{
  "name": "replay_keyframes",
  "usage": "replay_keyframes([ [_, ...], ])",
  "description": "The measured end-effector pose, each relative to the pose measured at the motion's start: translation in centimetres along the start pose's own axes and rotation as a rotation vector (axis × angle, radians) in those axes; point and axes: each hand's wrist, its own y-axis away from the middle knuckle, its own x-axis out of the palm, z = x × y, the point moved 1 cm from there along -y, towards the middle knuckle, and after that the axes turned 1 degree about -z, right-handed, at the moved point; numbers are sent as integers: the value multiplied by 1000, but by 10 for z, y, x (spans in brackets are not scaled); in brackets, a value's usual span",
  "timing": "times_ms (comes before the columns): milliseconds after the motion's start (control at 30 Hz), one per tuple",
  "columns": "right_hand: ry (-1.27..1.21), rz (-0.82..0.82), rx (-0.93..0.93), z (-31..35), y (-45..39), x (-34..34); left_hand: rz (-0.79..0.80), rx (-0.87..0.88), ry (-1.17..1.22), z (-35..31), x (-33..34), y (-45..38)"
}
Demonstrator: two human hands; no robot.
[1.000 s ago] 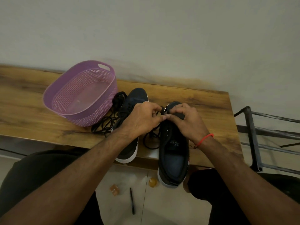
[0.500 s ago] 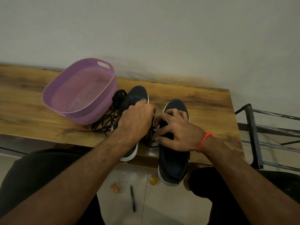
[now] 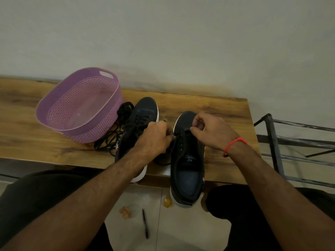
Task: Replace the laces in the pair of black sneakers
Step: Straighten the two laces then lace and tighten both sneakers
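Black sneakers sit side by side at mid-frame on the wooden tabletop (image 3: 226,113), heels hanging over its near edge. The right sneaker (image 3: 188,167) has bare eyelets down most of its length; the left sneaker (image 3: 139,120) is laced and partly hidden by the forearm. The left hand (image 3: 154,137) is closed, fingers pinching a black lace (image 3: 175,140) at the right sneaker's upper eyelets. The right hand (image 3: 212,132), a red thread at its wrist, pinches the front of that sneaker near the toe, thumb and forefinger together. A loose tangle of black laces (image 3: 110,138) lies between the left sneaker and a purple basket (image 3: 59,105) at left. On the floor below lie a pen (image 3: 145,223) and small amber bits.
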Motion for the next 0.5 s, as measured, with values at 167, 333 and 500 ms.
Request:
replay_keyframes([
  [167,-74,172,151,5,8,-10,-493,205,37,-4,-25,-8],
  [333,-61,279,186,11,15,-13,-951,508,250,-28,-61,-7],
  [500,-97,258,248,6,12,-19,-421,514,203,-33,-29,-10],
])
